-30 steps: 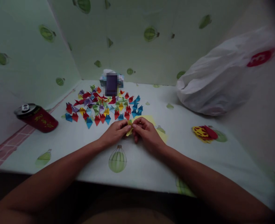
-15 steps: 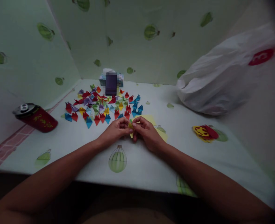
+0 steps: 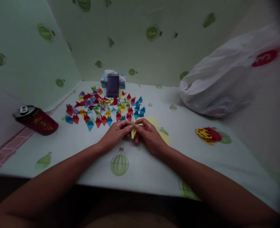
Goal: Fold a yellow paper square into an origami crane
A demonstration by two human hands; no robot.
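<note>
I see my left hand [image 3: 116,133] and right hand [image 3: 149,134] pinching a small folded yellow paper piece [image 3: 133,131] between fingertips just above the balloon-print table [image 3: 82,148], likely steadying a crease, near the spread of colourful folded paper shapes [image 3: 104,107].

Table [image 3: 144,164] set in corner, walls behind and at left. Left hand [image 3: 114,134] and right hand [image 3: 149,134] meet at table's middle, folded paper piece [image 3: 133,131] between fingertips. Loose paper sheets [image 3: 162,134] under and just right of right hand. Spread of folded paper pieces [image 3: 104,107] just behind hands. Tissue box [image 3: 113,81] behind spread, near back wall. Can [image 3: 36,119] lying on side at far left. Plastic bag [image 3: 227,79] at back right. Paper scraps [image 3: 208,134] before bag, right of hands.
</note>
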